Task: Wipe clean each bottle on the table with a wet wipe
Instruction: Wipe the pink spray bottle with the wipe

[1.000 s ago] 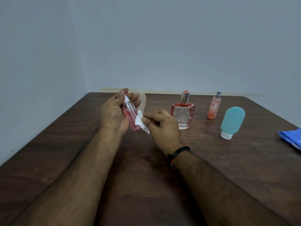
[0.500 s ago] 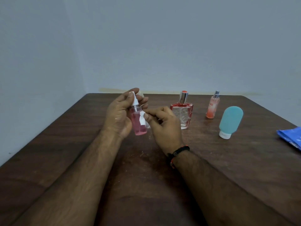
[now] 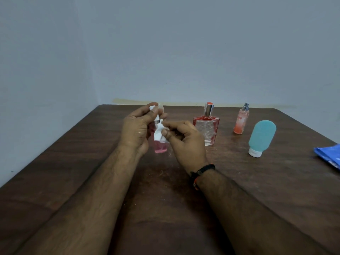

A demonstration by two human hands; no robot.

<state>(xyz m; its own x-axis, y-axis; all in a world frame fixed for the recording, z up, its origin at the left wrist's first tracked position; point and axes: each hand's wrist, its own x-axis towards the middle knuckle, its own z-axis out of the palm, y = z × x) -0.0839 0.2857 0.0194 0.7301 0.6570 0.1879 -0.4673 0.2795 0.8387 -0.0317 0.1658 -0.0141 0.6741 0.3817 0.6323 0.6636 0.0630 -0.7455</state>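
Note:
My left hand (image 3: 137,130) grips a small clear bottle of pink liquid (image 3: 160,146) with a white pump top, held upright above the table. My right hand (image 3: 184,141) pinches a crumpled white wet wipe (image 3: 159,134) against the bottle's front. On the table behind stand a square red-edged perfume bottle (image 3: 207,128) with a silver cap, a slim orange spray bottle (image 3: 240,119), and a teal squeeze bottle (image 3: 261,139) resting on its white cap.
A blue wet-wipe pack (image 3: 329,157) lies at the right edge of the dark wooden table (image 3: 239,181). A clear cap-like object (image 3: 161,108) shows behind my left fingers. Grey walls close in at the back and left. Small crumbs dot the table's centre.
The pink bottle has turned from tilted to upright in my left hand. The wipe has moved up from near the bottle's base to its upper middle.

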